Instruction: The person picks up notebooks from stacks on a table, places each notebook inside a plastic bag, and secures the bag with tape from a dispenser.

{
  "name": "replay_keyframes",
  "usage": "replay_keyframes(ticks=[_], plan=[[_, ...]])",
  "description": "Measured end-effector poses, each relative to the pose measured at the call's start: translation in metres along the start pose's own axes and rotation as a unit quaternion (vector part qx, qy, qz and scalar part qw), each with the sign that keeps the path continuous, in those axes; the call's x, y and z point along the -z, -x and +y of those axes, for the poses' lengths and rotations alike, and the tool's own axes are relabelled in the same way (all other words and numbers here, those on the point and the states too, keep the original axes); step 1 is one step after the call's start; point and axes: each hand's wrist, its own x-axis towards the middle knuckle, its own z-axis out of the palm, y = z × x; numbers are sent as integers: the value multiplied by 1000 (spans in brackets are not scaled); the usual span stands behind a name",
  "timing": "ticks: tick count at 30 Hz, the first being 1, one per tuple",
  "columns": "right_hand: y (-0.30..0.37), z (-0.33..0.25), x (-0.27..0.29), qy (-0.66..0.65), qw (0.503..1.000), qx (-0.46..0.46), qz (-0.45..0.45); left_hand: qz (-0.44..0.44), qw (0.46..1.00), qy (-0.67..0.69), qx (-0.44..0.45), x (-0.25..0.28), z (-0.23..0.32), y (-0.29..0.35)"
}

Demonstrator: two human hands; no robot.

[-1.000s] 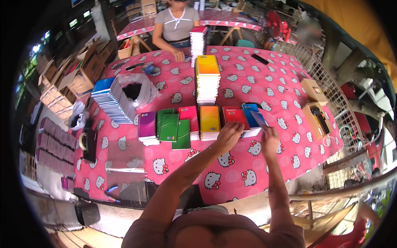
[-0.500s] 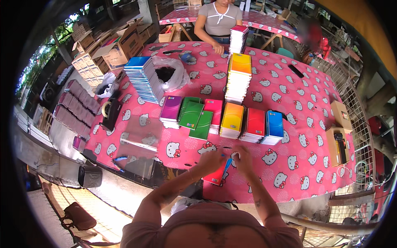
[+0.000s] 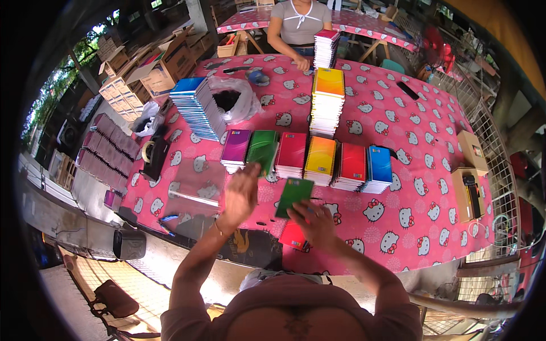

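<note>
My right hand (image 3: 317, 224) holds a green spiral notebook (image 3: 296, 194) by its lower right edge, tilted above the pink tablecloth. Partly beneath that hand, a red notebook (image 3: 292, 235) lies near the table's front edge. My left hand (image 3: 242, 192) is at the front of the green notebook stack (image 3: 262, 146); its fingers are smeared by motion, so their grip cannot be told. Beside the green stack stand a purple stack (image 3: 236, 145), a dark pink stack (image 3: 292, 149), a yellow stack (image 3: 320, 156), a red stack (image 3: 351, 162) and a blue stack (image 3: 379, 165).
Taller piles of blue notebooks (image 3: 193, 105) and yellow notebooks (image 3: 329, 94) stand farther back. A tape dispenser (image 3: 152, 156), plastic bag (image 3: 242, 102), phone (image 3: 407, 90) and open cardboard box (image 3: 463, 190) are on the table (image 3: 398, 219). Another person (image 3: 300, 25) stands across it.
My hands have moved apart, the left toward the green stack. The loose green notebook has left the stacks, and a green one is now in my right hand. The narrow blue item is out of sight.
</note>
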Motion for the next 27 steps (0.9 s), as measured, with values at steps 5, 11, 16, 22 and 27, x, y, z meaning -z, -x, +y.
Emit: replay_keyframes(ticks=[5, 11, 16, 22, 27], plan=[[131, -14, -35, -399, 883, -247, 10, -156, 974, 72, -144, -26, 66, 105], [6, 59, 2, -58, 956, -278, 71, -134, 983, 49, -114, -80, 69, 21], [-13, 121, 4, 81, 966, -243, 22, -110, 977, -50, -176, -142, 31, -66], [41, 84, 30, -187, 906, -332, 183, 83, 981, 175, -14, -41, 61, -40], [115, 54, -44, -400, 859, -306, 94, -80, 980, 129, -129, -16, 74, 82]])
